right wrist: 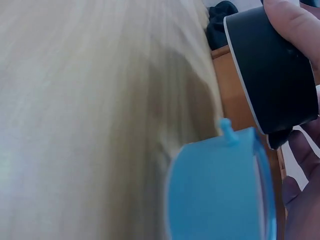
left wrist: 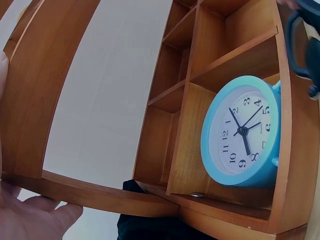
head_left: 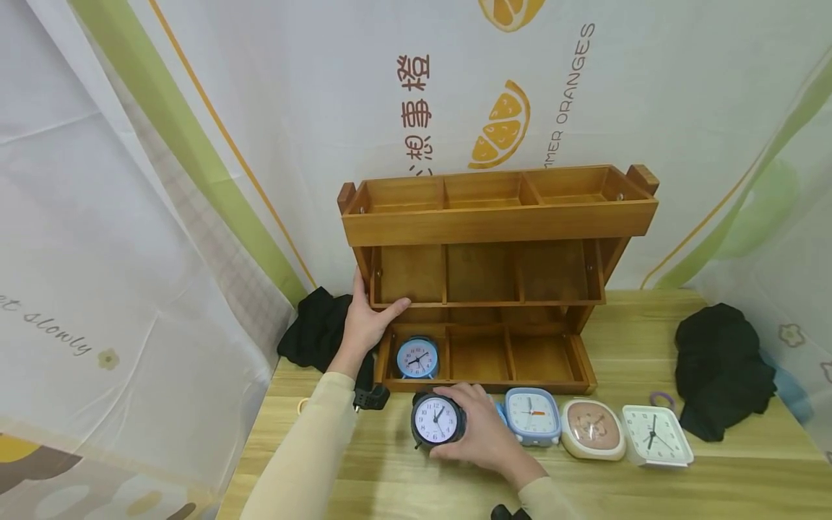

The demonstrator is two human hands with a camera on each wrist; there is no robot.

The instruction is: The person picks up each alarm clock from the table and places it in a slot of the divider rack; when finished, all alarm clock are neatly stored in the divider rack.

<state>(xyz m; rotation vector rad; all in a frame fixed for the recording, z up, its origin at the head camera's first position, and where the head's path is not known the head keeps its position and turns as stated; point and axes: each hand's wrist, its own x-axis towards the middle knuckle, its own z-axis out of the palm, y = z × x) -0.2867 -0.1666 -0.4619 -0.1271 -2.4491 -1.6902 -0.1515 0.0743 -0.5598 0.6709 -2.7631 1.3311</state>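
A three-tier wooden organizer box stands with its trays stepped open. My left hand grips its left side, the thumb over the middle tray's edge and the fingers round the wooden side piece. In the bottom tray's left compartment sits a round light blue alarm clock, face up in the left wrist view. My right hand holds a round black alarm clock between thumb and fingers, in front of that tray, its white dial towards me. Close below it in the right wrist view is a blue clock.
Right of my right hand stand a square blue clock, a cream clock with a brown face and a square white clock. Black cloths lie at left and right. A purple ring lies near the white clock. Printed curtains hang behind.
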